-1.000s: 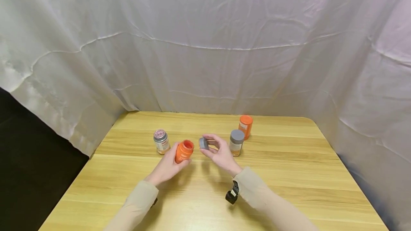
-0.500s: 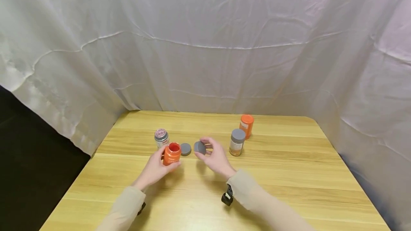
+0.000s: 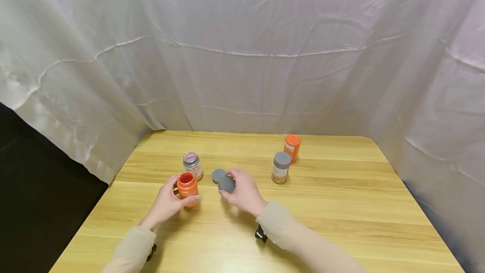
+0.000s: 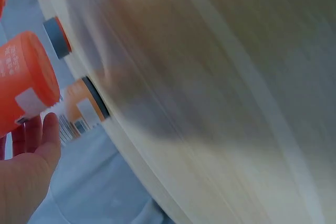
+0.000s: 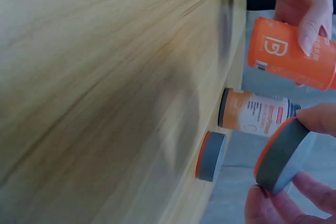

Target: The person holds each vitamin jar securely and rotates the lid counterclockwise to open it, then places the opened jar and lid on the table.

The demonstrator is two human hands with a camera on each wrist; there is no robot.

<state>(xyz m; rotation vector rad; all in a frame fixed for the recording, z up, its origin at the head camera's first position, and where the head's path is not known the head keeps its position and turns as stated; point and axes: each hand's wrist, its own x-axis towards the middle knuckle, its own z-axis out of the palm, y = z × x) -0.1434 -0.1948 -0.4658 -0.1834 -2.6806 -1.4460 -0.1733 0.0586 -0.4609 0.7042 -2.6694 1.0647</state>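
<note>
My left hand (image 3: 166, 201) grips an uncapped orange bottle (image 3: 188, 193), held upright above the table with its red inside showing. Between thumb and fingers, my right hand (image 3: 244, 193) pinches a grey lid (image 3: 226, 184) with an orange rim, tilted and raised off the wood. A second grey lid (image 5: 211, 156) lies on the table just behind it. Beyond the orange bottle stands a white-and-orange bottle (image 3: 194, 167) without its lid, its mouth covered by a patterned seal. In the left wrist view the underside of the orange bottle (image 4: 31, 77) hangs clear of the wood.
To the right stand a grey-capped bottle (image 3: 281, 167) and, close behind it, an orange bottle with an orange lid (image 3: 292, 148). Pale curtains (image 3: 242, 75) enclose the wooden table (image 3: 341, 205) at the back and sides.
Both hands have moved left and toward me, the left with the orange bottle, the right with the grey lid. The lid on the table has come into sight, and the orange bottle is more upright.
</note>
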